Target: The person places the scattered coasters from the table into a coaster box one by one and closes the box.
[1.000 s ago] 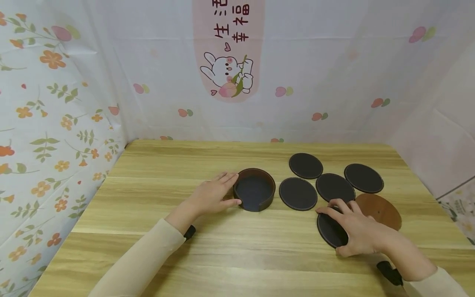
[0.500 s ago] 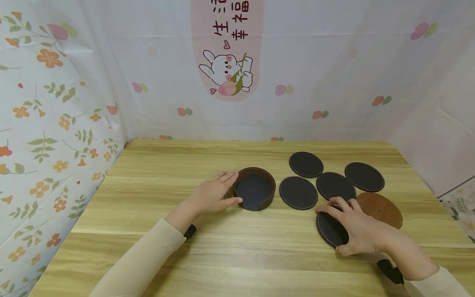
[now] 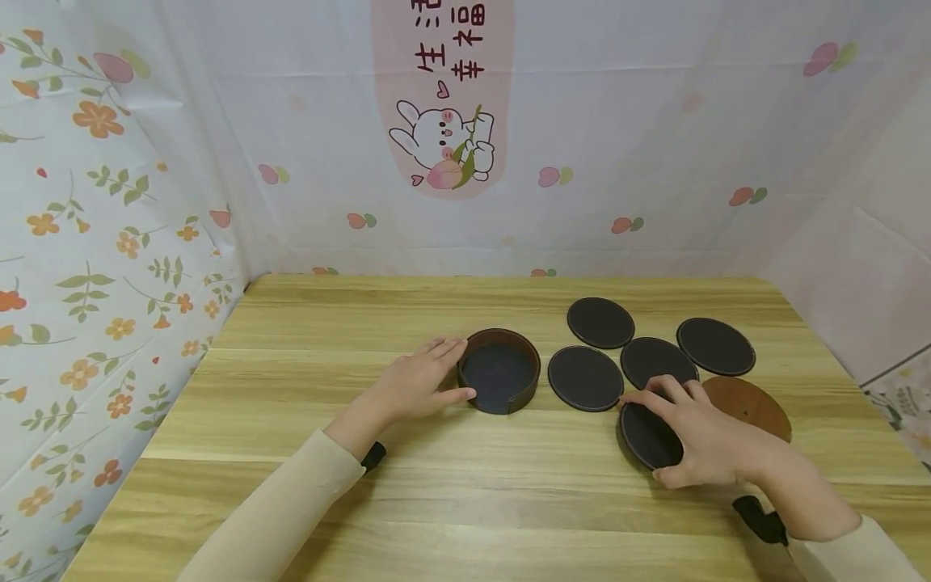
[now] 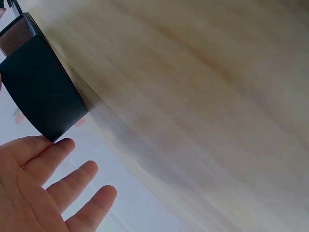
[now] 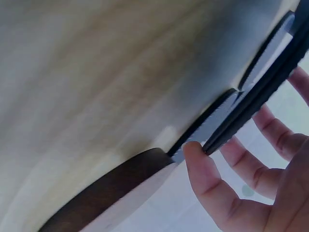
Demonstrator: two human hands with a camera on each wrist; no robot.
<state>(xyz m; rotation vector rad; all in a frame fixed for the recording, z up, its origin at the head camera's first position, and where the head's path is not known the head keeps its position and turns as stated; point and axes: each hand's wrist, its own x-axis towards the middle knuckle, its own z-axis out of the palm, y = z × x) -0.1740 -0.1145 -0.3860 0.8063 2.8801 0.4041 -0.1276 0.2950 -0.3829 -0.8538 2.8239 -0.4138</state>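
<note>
A dark round coaster holder [image 3: 525, 396], its front notched, stands on the wooden table. Beside its left wall lies my left hand [image 3: 414, 380], fingers straight against the side and thumb at the front. The left wrist view shows the holder's dark outer wall [image 4: 43, 87] touched by the fingertips. My right hand [image 3: 701, 436] pinches a black round coaster [image 3: 650, 436] between thumb and fingers. In the right wrist view this coaster [image 5: 258, 96] shows edge-on, above the other discs. Part of it is hidden under the hand.
Several black coasters lie flat right of the holder: a near one [image 3: 585, 378], a back one [image 3: 600, 322], a middle one [image 3: 655, 364] and a right one [image 3: 716, 346]. A brown disc [image 3: 749, 404] lies behind my right hand. Patterned cloth [image 3: 618, 145] hangs behind the table.
My right hand has risen slightly and the gripped coaster has tilted up a little off the table. The left hand and the holder have stayed put.
</note>
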